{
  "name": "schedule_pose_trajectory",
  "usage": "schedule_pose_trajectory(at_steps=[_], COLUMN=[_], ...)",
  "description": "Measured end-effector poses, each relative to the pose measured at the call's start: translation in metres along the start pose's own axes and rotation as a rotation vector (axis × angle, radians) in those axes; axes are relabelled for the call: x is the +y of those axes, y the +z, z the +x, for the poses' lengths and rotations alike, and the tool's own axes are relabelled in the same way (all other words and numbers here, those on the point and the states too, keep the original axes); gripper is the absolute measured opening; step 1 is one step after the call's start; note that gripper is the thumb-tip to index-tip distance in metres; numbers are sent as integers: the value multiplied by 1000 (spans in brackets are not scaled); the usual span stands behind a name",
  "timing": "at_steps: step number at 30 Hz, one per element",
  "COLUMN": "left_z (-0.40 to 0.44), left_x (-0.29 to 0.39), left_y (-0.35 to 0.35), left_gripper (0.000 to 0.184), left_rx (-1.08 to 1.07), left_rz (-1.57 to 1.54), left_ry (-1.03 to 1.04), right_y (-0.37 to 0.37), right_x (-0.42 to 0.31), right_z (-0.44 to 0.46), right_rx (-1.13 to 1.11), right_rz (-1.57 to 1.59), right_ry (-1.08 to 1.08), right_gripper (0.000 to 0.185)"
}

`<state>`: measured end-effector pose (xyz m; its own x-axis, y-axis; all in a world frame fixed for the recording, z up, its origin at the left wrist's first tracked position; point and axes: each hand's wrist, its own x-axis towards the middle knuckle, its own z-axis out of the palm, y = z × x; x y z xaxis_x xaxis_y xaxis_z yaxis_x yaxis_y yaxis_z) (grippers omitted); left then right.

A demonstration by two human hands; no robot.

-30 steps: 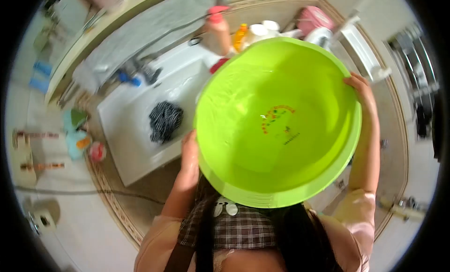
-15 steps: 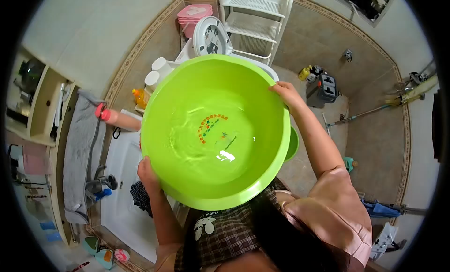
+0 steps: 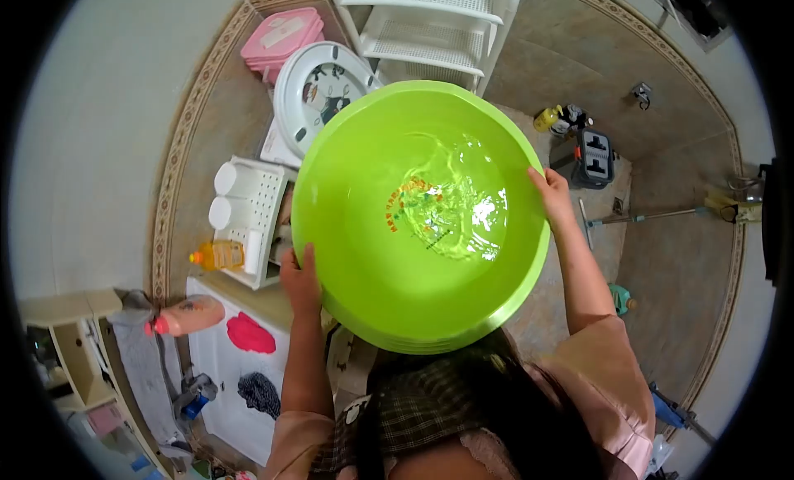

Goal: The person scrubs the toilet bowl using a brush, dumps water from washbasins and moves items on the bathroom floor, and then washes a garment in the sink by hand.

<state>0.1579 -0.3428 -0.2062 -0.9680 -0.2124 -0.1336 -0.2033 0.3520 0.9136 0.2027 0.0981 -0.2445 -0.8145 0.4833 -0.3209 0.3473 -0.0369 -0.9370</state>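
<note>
A big lime-green basin (image 3: 356,265) with some water in it is held up in front of my body. Orange and green printing shows through the rippling water on its bottom. My left hand (image 3: 301,281) grips the basin's rim at the lower left, thumb up along the outside. At the right rim my right hand (image 3: 552,197) has its thumb over the edge, the other fingers mostly behind it. The basin hides part of the floor and whatever stands directly beneath it.
Left is a white sink (image 3: 219,397) with a red cloth (image 3: 251,333) and a dark patterned cloth (image 3: 260,394). A pink bottle (image 3: 192,315) stands at its edge. Ahead are a white toilet lid (image 3: 318,95) and a white rack (image 3: 426,37). A grey bucket (image 3: 584,159) stands on the right floor.
My view and body have turned toward the right, with the basin carried along. The water has sloshed to the basin's right side. The red cloth in the sink has come into view.
</note>
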Motion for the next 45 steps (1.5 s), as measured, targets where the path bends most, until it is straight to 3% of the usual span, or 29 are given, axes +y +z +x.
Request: schedule_pose_trajectory(at_steps=[2,4,6,7,10,11,14,21,23,27,32,40,45], left_z=[27,48,68,83,110,118,145,178,182,188,197,183,186], left_x=[3,9,14,-6,-34,-36,-71,-143,-166,-194,-191,-180,-180], left_y=[36,63,95,107,144,154,172,207,211,209,213,218,215], left_gripper=[24,25,27,29,32,35,38,43,44,44,36,42,45], left_rx=[-34,-88,-122,-139,-151,-244,-403,-523,-454,-535,-486,-402,-451], left_rz=[-11,109,78,159,393,256,453,550,599,575,495,539,448], left_ry=[107,65,275,246,331,143,12,-126,-117,-186,-177,-160,-321], right_y=[-12,-24,-28,-23,-20,-18,-12,5,11,26,32,36,29], right_x=[9,27,44,60,87,97,127,206,214,219,213,206,235], right_z=[22,45,71,85,124,136,163,208,215,221,236,219,199], right_rx=[100,102,143,233,388,379,418,490,508,489,489,498,531], right_rz=[-4,-3,97,238,181,184,144,23,-57,-105,-185,-352,-276], right_ry=[-1,41,179,197,180,180,138,158,192,205,232,191,163], right_gripper=[26,25,24,25,26,26,28,37,38,38,38,33,27])
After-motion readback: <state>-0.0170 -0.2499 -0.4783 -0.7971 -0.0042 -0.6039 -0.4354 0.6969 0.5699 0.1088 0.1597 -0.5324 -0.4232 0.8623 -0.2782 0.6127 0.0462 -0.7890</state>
